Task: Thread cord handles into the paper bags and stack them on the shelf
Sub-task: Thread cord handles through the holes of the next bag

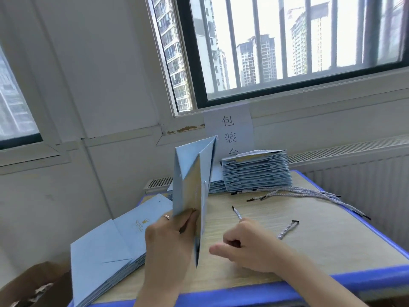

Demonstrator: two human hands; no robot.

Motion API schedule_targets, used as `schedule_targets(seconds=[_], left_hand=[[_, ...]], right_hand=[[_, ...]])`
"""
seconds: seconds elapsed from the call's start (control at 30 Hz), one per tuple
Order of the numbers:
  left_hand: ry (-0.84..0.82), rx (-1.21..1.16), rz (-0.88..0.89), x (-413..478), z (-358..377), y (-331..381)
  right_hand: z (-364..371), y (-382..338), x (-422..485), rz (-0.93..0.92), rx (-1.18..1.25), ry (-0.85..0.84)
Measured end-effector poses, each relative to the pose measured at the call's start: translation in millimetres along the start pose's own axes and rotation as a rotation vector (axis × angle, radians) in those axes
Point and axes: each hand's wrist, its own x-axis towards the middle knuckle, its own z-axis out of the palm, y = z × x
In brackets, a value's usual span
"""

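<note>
Pale wood table [314, 238] with a blue rim sits under a barred window [287, 52]. Near its front edge a light-blue paper bag [190, 187], folded flat, stands on edge. The left hand [168, 238] grips its lower part, fingers curled over it. Just right of the bag, the right hand [250, 244] has its fingers closed round a striped cord [237, 212]. The fist hides the cord's middle, and both black-tipped ends stick out. Behind stands a stack of bags [256, 173], with loose cords [309, 193] beside it. Flat bags [106, 247] lie at the left, partly covered by the forearm. The stack half hides a paper sign [230, 129], and a cardboard box [33, 286] is cut off at the corner.
</note>
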Motion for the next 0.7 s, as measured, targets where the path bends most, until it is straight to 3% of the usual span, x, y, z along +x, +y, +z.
schedule_targets(seconds=[0.1,0.17,0.27,0.33,0.4,0.47,0.57,0.7], left_hand=[[0.09,-0.007,0.067,14.0,-20.5,5.2],[0.128,-0.017,0.141,26.4,-41.5,12.4],[0.124,-0.058,0.251,46.0,-74.7,16.0],[0.03,-0.118,0.32,59.6,-95.3,19.5],[-0.156,-0.11,0.225,74.4,-111.8,29.2],[-0.27,0.012,0.146,90.6,-124.4,33.8],[-0.307,0.336,0.496,115.8,-144.8,42.1],[-0.108,0.588,0.926,128.6,-153.2,48.8]], right_hand=[[-26.9,-1.0,-9.5,0.035,0.228,0.117],[-53.2,-8.6,-15.4,-0.022,0.238,0.37],[-101.7,-34.7,-20.0,-0.182,0.224,0.884],[-132.7,-63.9,-18.8,-0.281,0.246,1.037],[-148.0,-91.8,-11.8,-0.352,0.129,0.966],[-151.2,-116.7,-2.6,-0.28,-0.103,0.714],[-139.5,-134.2,8.9,-0.116,-0.51,0.411],[-119.8,-128.2,16.2,-0.072,-0.572,0.281]])
